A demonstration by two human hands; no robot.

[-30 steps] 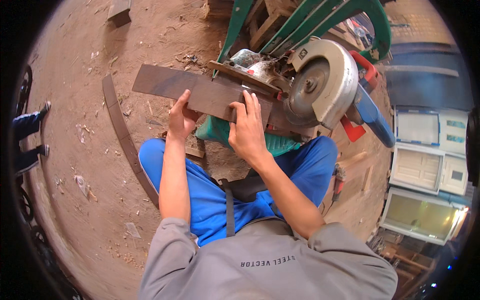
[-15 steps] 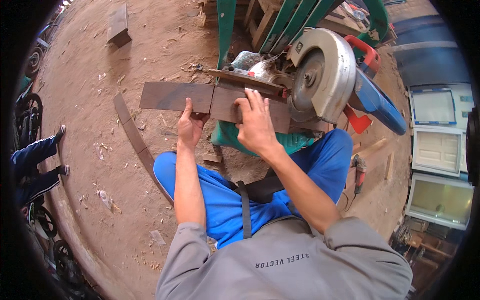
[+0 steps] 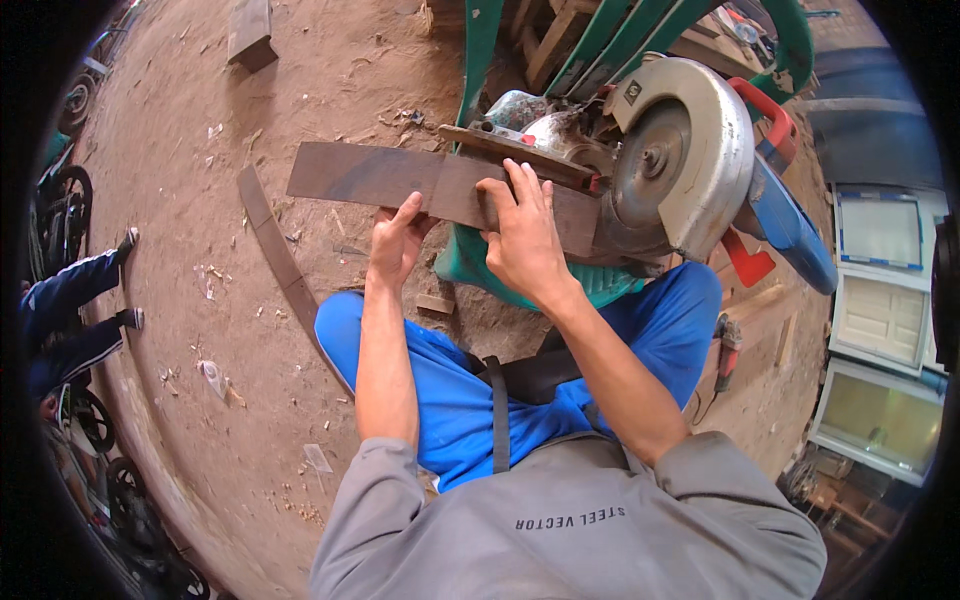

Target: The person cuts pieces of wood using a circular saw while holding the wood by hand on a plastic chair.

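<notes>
A dark brown wooden board (image 3: 365,175) lies in front of the saw, with a thin crosswise seam between my hands. I cannot tell whether it is one piece or two butted end to end. Left of the seam, my left hand (image 3: 398,245) pinches the near edge, thumb on top and fingers underneath. My right hand (image 3: 525,235) holds the part right of the seam, its fingers spread over the face to the far edge. That end reaches the blade of a large circular saw (image 3: 675,150) with a grey guard. A worn wooden fence (image 3: 515,155) runs along the far side.
The saw rests by a green plastic chair (image 3: 480,60). A long narrow curved wood strip (image 3: 275,240) lies on the dirt ground, with a wood block (image 3: 250,35) farther off. An angle grinder (image 3: 728,355) lies right of my knee. Another person's legs (image 3: 75,320) show at far left.
The dark gap at the seam has narrowed to a faint line. The board's left end has tipped slightly farther away. The whole view has shifted a little; both hands keep their hold.
</notes>
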